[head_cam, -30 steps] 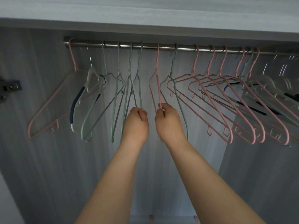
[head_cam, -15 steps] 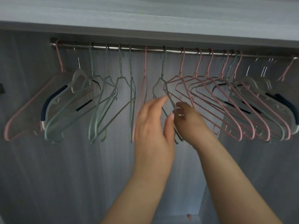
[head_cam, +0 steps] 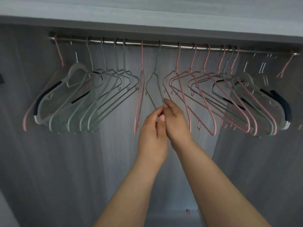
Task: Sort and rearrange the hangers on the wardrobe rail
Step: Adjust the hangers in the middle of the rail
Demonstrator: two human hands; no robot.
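A metal rail [head_cam: 170, 46] runs across the wardrobe top with several hangers on it. Several green wire hangers [head_cam: 105, 95] hang bunched at the left, next to a clear plastic hanger [head_cam: 72, 82] and a pink one. A lone pink hanger [head_cam: 139, 95] hangs near the middle. Right of it hangs a single green hanger [head_cam: 155, 82]. My left hand [head_cam: 152, 136] and my right hand [head_cam: 177, 122] meet at its lower bar, and both pinch it. Several pink hangers [head_cam: 205, 95] fan out to the right, mixed with clear ones.
The wardrobe's grey back panel [head_cam: 49, 161] is behind the hangers, and a shelf board [head_cam: 147, 12] sits just above the rail. More clear hangers with dark pads [head_cam: 278, 102] crowd the far right end. A gap lies between the lone pink hanger and the green bunch.
My left hand went from open fingers beside the middle green hanger to pinching its lower bar together with my right hand. The lone pink hanger hangs free.
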